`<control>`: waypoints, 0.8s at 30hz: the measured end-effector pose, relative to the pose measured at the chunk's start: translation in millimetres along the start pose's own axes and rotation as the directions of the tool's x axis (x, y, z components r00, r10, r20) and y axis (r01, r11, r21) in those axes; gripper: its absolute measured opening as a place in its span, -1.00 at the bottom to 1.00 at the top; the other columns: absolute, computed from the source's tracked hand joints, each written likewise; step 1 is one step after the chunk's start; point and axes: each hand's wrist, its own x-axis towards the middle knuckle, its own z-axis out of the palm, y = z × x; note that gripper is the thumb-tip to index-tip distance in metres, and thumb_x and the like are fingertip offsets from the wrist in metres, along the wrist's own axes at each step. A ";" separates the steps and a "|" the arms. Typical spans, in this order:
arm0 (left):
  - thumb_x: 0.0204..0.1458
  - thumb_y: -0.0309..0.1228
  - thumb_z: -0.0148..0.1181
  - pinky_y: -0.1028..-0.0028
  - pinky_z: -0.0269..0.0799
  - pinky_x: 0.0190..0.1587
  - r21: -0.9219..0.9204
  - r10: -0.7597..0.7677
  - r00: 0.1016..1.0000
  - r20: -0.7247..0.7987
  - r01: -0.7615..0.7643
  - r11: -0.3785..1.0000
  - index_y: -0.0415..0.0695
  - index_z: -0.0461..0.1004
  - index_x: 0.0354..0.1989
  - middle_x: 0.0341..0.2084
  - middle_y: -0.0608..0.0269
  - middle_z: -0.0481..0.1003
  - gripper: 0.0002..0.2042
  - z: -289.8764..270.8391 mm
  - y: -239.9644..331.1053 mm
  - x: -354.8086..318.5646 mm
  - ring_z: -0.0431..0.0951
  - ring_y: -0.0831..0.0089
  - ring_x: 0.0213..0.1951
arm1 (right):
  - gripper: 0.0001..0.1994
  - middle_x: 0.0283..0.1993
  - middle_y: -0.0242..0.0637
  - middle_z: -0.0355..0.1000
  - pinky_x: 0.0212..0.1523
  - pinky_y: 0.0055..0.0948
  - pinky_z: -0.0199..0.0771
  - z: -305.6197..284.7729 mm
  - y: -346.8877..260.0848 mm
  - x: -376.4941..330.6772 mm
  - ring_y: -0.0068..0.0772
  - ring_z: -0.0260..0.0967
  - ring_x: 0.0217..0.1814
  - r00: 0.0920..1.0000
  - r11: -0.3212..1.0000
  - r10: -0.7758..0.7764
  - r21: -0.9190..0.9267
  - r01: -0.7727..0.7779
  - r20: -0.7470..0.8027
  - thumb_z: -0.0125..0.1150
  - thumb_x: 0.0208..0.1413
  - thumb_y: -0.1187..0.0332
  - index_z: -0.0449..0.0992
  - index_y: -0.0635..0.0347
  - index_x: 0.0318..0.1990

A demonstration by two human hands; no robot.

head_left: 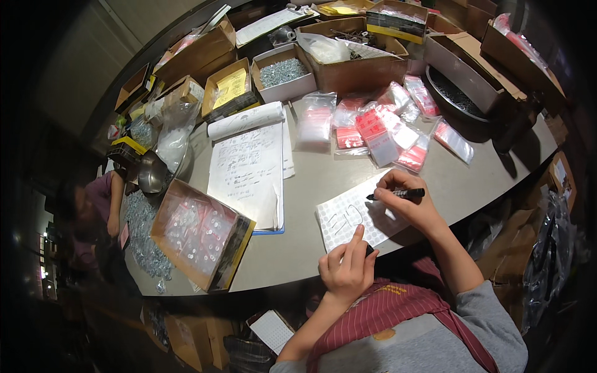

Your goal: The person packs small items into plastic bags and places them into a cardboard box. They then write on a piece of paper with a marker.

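Note:
A white sheet of small round grey stickers (pixel 333 214) lies near the table's front edge, with large handwritten black strokes across its left part. My right hand (pixel 404 202) grips a black marker (pixel 413 193), its tip pointing left just over the sheet; I cannot tell whether it touches. At the sheet's lower edge, my left hand (pixel 346 268) rests with the index finger stretched onto the paper. Its other fingers are curled, and a small black marker cap (pixel 370 250) sticks out between them and the thumb.
Left of the sheet lies a notepad (pixel 244 168) on a clipboard. Bags with red print (pixel 373 130) are piled beyond it. A box of bagged washers (pixel 196 233) stands by loose metal hardware (pixel 146 239). Boxes, including one of screws (pixel 283 71), line the back. Another person (pixel 99 205) is at far left.

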 end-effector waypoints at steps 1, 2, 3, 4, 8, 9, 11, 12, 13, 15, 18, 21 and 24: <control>0.14 -0.20 0.30 0.35 0.23 -0.14 0.001 0.002 1.000 0.001 -0.002 1.000 -0.11 0.60 -0.02 0.01 0.39 0.62 -0.68 0.1 0.2 0.0 0.48 0.34 -0.24 | -0.77 -0.39 -0.40 0.48 -0.31 -0.54 0.40 -0.5 2.5 2.1 -0.63 0.39 -0.35 0.997 0.996 -0.076 -0.052 0.077 0.013 0.37 0.10 0.28 0.55 0.28 -0.32; 0.14 -0.20 0.29 0.35 0.23 -0.14 -0.001 0.004 1.000 0.000 -0.004 1.000 -0.11 0.60 -0.02 0.01 0.39 0.62 -0.68 0.3 0.4 0.1 0.48 0.34 -0.24 | -0.78 -0.37 -0.40 0.49 -0.30 -0.55 0.41 -1.3 4.0 4.1 -0.62 0.41 -0.35 0.988 0.983 -0.151 -0.103 0.153 0.030 0.38 0.09 0.29 0.55 0.28 -0.30; 0.15 -0.19 0.29 0.35 0.23 -0.14 0.000 0.004 1.000 -0.001 -0.004 1.000 -0.11 0.60 -0.02 0.01 0.39 0.62 -0.68 0.4 0.0 -0.1 0.47 0.34 -0.24 | -0.77 -0.34 -0.38 0.50 -0.28 -0.51 0.43 -1.2 3.9 6.1 -0.60 0.41 -0.31 0.988 0.981 -0.146 -0.118 0.151 0.051 0.39 0.06 0.30 0.55 0.30 -0.30; 0.15 -0.19 0.29 0.35 0.23 -0.14 0.001 0.005 1.000 -0.003 -0.005 1.000 -0.11 0.60 -0.02 0.01 0.39 0.62 -0.68 0.3 -0.3 -0.1 0.47 0.34 -0.23 | -0.77 -0.34 -0.36 0.50 -0.27 -0.51 0.42 -1.2 2.5 7.5 -0.59 0.42 -0.30 0.985 0.979 -0.152 -0.127 0.161 0.075 0.39 0.06 0.30 0.55 0.30 -0.31; 0.16 -0.18 0.27 0.36 0.23 -0.13 0.014 0.003 1.000 -0.002 -0.003 1.000 -0.11 0.60 -0.04 0.02 0.39 0.62 -0.69 0.3 0.1 0.0 0.47 0.34 -0.24 | -0.77 -0.33 -0.29 0.50 -0.23 -0.46 0.42 2.6 -0.2 9.9 -0.52 0.43 -0.28 0.969 0.957 -0.210 -0.177 0.232 0.130 0.38 0.06 0.30 0.55 0.31 -0.31; 0.16 -0.18 0.27 0.36 0.23 -0.13 0.018 0.002 1.000 -0.001 -0.002 1.000 -0.11 0.60 -0.04 0.02 0.39 0.62 -0.69 0.3 0.3 -0.3 0.47 0.34 -0.24 | -0.77 -0.33 -0.27 0.50 -0.22 -0.45 0.41 3.7 1.0 10.0 -0.49 0.44 -0.27 0.963 0.947 -0.232 -0.194 0.256 0.134 0.38 0.06 0.30 0.56 0.31 -0.31; 0.16 -0.18 0.27 0.36 0.23 -0.13 0.021 0.005 1.000 -0.001 -0.005 1.000 -0.11 0.60 -0.03 0.02 0.38 0.62 -0.69 0.8 0.2 -0.9 0.47 0.34 -0.24 | -0.77 -0.33 -0.24 0.49 -0.23 -0.43 0.40 4.5 6.0 10.6 -0.44 0.43 -0.27 0.958 0.932 -0.268 -0.225 0.286 0.104 0.38 0.05 0.30 0.56 0.31 -0.31; 0.16 -0.18 0.27 0.36 0.23 -0.13 0.020 0.008 1.000 -0.004 -0.007 1.000 -0.11 0.60 -0.03 0.02 0.38 0.62 -0.69 1.4 -0.4 -1.3 0.47 0.34 -0.24 | -0.77 -0.33 -0.23 0.49 -0.23 -0.42 0.40 4.9 6.6 10.8 -0.41 0.43 -0.28 0.954 0.923 -0.287 -0.241 0.300 0.091 0.38 0.05 0.31 0.56 0.31 -0.30; 0.16 -0.18 0.27 0.36 0.23 -0.12 0.020 0.010 1.000 -0.006 -0.010 1.000 -0.11 0.60 -0.03 0.03 0.38 0.62 -0.69 1.7 -0.8 -1.6 0.47 0.34 -0.24 | -0.78 -0.33 -0.22 0.49 -0.17 -0.38 0.39 4.9 5.1 10.4 -0.35 0.42 -0.27 0.961 0.932 -0.266 -0.236 0.276 0.074 0.36 0.04 0.29 0.56 0.29 -0.30; 0.16 -0.19 0.27 0.36 0.23 -0.13 0.019 0.012 1.000 -0.009 -0.012 1.000 -0.11 0.60 -0.02 0.03 0.38 0.62 -0.68 1.6 -0.8 -1.6 0.47 0.34 -0.25 | -0.78 -0.34 -0.20 0.49 -0.05 -0.30 0.37 5.6 -0.9 10.0 -0.22 0.39 -0.26 0.974 0.948 -0.224 -0.222 0.227 0.040 0.33 0.03 0.27 0.56 0.25 -0.29; 0.16 -0.19 0.27 0.36 0.23 -0.12 0.021 0.012 1.000 -0.010 -0.012 1.000 -0.11 0.60 -0.02 0.04 0.38 0.61 -0.68 1.1 -0.2 -0.8 0.47 0.34 -0.24 | -0.81 -0.33 -0.21 0.50 0.03 -0.29 0.34 8.3 5.6 11.0 -0.21 0.39 -0.26 0.933 0.900 -0.343 -0.246 0.361 0.112 0.32 0.03 0.30 0.57 0.23 -0.28; 0.16 -0.18 0.27 0.36 0.23 -0.12 0.021 0.011 1.000 -0.012 -0.011 1.000 -0.11 0.60 -0.02 0.04 0.37 0.61 -0.68 0.9 -0.1 -0.6 0.47 0.34 -0.23 | -0.82 -0.35 -0.20 0.50 0.12 -0.27 0.31 4.6 7.1 11.1 -0.22 0.39 -0.25 0.946 0.924 -0.298 -0.213 0.319 0.124 0.31 0.05 0.31 0.55 0.23 -0.30; 0.16 -0.18 0.27 0.36 0.23 -0.12 0.023 0.007 1.000 -0.014 -0.007 1.000 -0.11 0.60 -0.02 0.03 0.37 0.62 -0.68 0.7 0.2 -0.8 0.47 0.34 -0.23 | -0.82 -0.40 -0.19 0.48 0.19 -0.24 0.29 7.2 6.8 10.8 -0.22 0.39 -0.27 0.955 0.930 -0.288 -0.218 0.297 0.075 0.31 0.05 0.30 0.54 0.23 -0.31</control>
